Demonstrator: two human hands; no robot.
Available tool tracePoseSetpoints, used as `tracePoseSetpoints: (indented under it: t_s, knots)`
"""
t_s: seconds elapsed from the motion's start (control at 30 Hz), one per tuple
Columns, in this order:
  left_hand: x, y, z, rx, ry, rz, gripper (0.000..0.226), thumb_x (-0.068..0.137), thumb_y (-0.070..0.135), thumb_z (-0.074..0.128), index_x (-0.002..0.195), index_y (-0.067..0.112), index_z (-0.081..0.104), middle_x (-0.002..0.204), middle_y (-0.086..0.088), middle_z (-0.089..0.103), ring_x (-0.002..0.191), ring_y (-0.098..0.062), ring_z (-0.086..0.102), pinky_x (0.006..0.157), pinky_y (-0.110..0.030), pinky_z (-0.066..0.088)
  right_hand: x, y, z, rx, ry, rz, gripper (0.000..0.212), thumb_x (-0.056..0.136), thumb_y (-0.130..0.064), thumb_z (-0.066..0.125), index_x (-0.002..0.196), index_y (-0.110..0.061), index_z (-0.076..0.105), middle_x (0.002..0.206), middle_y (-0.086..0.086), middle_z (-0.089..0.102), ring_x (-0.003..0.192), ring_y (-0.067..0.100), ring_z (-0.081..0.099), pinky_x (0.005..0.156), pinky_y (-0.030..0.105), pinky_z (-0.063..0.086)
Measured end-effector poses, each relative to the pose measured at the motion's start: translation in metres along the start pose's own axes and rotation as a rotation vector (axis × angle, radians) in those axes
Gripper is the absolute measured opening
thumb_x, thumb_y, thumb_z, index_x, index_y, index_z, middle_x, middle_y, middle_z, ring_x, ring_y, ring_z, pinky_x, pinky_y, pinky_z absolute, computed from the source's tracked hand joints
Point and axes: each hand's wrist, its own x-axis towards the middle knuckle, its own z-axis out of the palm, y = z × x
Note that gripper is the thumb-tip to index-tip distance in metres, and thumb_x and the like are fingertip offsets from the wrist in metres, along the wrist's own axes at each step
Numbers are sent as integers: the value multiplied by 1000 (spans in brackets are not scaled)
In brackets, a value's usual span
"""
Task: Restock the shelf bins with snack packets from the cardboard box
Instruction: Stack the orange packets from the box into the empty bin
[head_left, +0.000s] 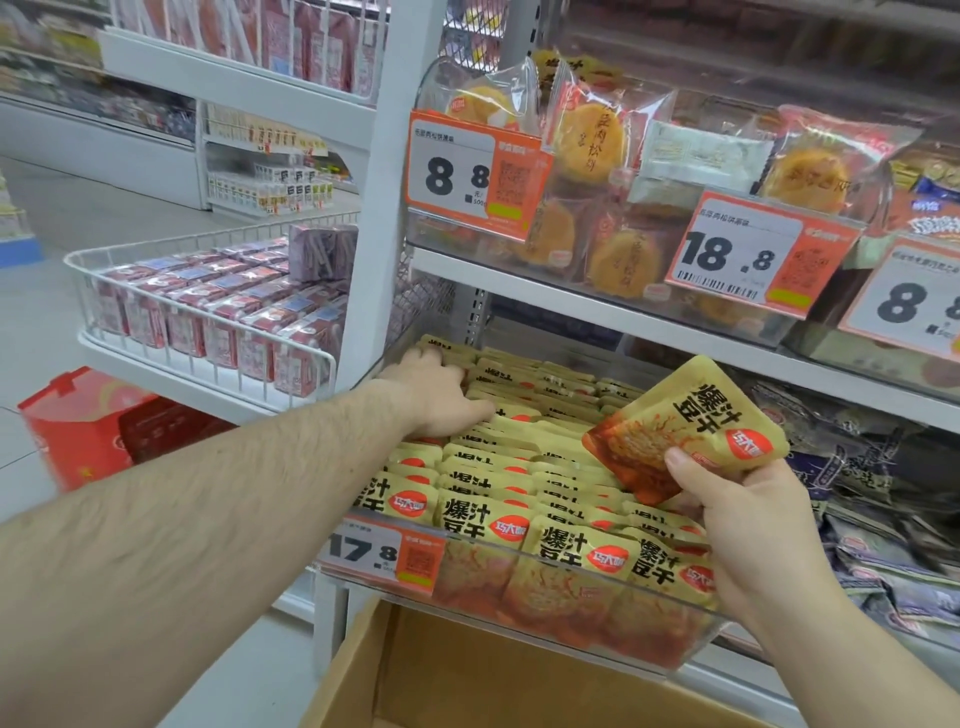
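A clear plastic shelf bin (571, 631) holds several rows of yellow snack packets (488, 514) with red labels, standing upright. My left hand (441, 389) reaches into the back left of the bin and its fingers press on the packets there. My right hand (748, 519) grips one yellow and red snack packet (696, 421) above the right side of the bin, thumb on its lower edge. The open cardboard box (374, 670) sits below the bin at the bottom of the view; its contents are hidden.
An orange price tag (384, 551) marked 17.8 hangs on the bin's front. The shelf above carries bins of round cakes (587, 140) with price tags. Dark packets (857, 467) fill the bin to the right. A white wire basket (208, 317) of red packs stands left.
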Motion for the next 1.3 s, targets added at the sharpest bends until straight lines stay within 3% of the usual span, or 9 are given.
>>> tracePoseSetpoints:
  t_s: [0.1, 0.27, 0.4, 0.5, 0.6, 0.87, 1.0, 1.13, 1.3]
  knots:
    - [-7, -2, 1, -41, -24, 8, 84, 91, 74, 32, 154, 18, 31, 162, -16, 15, 149, -35, 10, 120, -53, 20, 0, 2, -2, -4, 18, 1, 20, 87, -7, 71, 106, -11, 67, 96, 10, 75, 86, 31, 70, 72, 48, 58]
    - [-20, -3, 3, -83, -50, 16, 85, 90, 75, 33, 153, 19, 33, 163, -12, 8, 150, -34, 4, 120, -55, 17, -5, 3, -8, 13, 17, -14, 20, 88, -4, 69, 107, -9, 67, 97, 11, 74, 78, 25, 66, 66, 38, 53]
    - [-33, -1, 4, -84, -77, 14, 85, 89, 76, 29, 150, 17, 38, 158, -7, 15, 147, -32, 10, 118, -55, 22, -12, -2, -11, -41, 31, -58, 21, 87, -5, 70, 106, -12, 65, 94, 7, 73, 76, 21, 65, 65, 36, 51]
    - [-39, 5, 6, -49, -80, -44, 86, 90, 77, 24, 153, 20, 32, 160, -3, 13, 147, -33, 9, 120, -54, 17, -19, -18, 5, -162, 8, -230, 22, 83, -4, 75, 100, -16, 67, 87, -7, 72, 74, 6, 67, 68, 29, 51]
    - [-42, 10, 7, -4, -92, -51, 87, 93, 75, 15, 158, 18, 16, 166, -6, 6, 151, -33, 1, 122, -49, 5, -17, -35, 38, -318, -141, -411, 28, 78, -7, 79, 99, -24, 68, 90, -13, 73, 82, 0, 68, 76, 21, 50]
    - [-44, 6, 10, -61, -84, -37, 90, 92, 74, 19, 158, 14, 11, 166, -10, 1, 152, -28, -7, 123, -47, 1, 29, -53, 107, -380, -267, -489, 26, 80, -19, 80, 93, -37, 66, 91, -20, 73, 93, 3, 67, 91, 36, 54]
    - [-43, 6, 7, -31, -75, -22, 90, 91, 75, 22, 157, 14, 16, 164, -12, 9, 151, -31, 4, 123, -48, 9, 33, -46, 114, -460, -284, -510, 21, 79, -19, 80, 83, -36, 68, 85, -19, 72, 90, 5, 68, 89, 39, 55]
    - [-46, 9, 14, -1, 0, -41, 85, 95, 69, 16, 156, 11, 25, 159, -14, 24, 147, -33, 19, 121, -48, 14, 37, -39, 127, -561, -300, -499, 22, 80, -20, 80, 80, -36, 65, 83, -20, 69, 87, 4, 66, 86, 34, 54]
    - [-49, 11, 16, -44, 49, -38, 77, 97, 63, 19, 151, 10, 34, 152, -13, 35, 141, -32, 28, 118, -48, 22, 38, -35, 156, -698, -351, -534, 27, 79, -24, 78, 104, -32, 70, 96, -15, 72, 98, 12, 65, 88, 28, 50]
